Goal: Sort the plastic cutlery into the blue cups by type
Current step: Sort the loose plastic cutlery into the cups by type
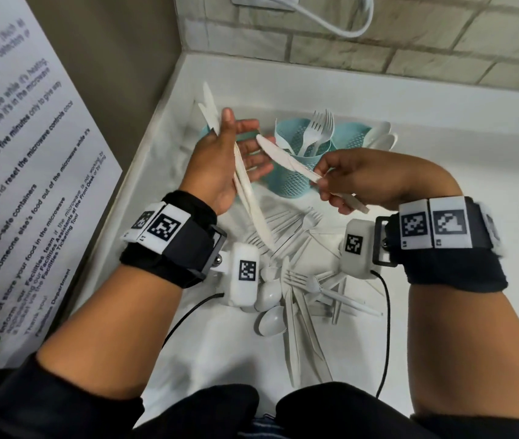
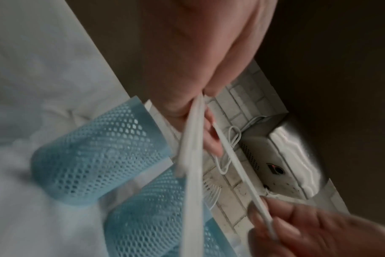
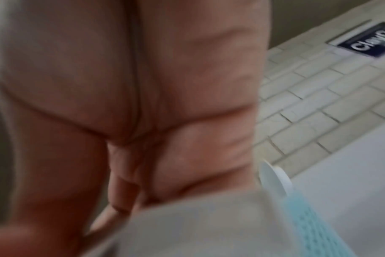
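Observation:
My left hand [image 1: 236, 144] holds a bundle of white plastic knives [image 1: 248, 191] against its palm under the thumb, its fingers stretched out. The same bundle [image 2: 191, 156] shows in the left wrist view. My right hand [image 1: 324, 182] pinches a single white knife [image 1: 283, 160] by the handle, with the blade tip at the left palm. Three blue mesh cups stand behind. The left cup [image 1: 205, 131] is mostly hidden by my left hand. The middle cup [image 1: 296, 179] holds forks [image 1: 317, 128], and the right cup [image 1: 355, 137] holds spoons [image 1: 380, 136]. Loose cutlery [image 1: 299, 286] lies piled on the white counter [image 1: 442, 128].
A printed microwave notice [image 1: 14, 185] stands along the left side. A brick wall [image 1: 410, 52] with a white cable [image 1: 334, 25] closes the back. Black wrist-camera cables [image 1: 386, 327] hang over the counter. In the left wrist view, a white appliance [image 2: 281, 156] sits by the wall.

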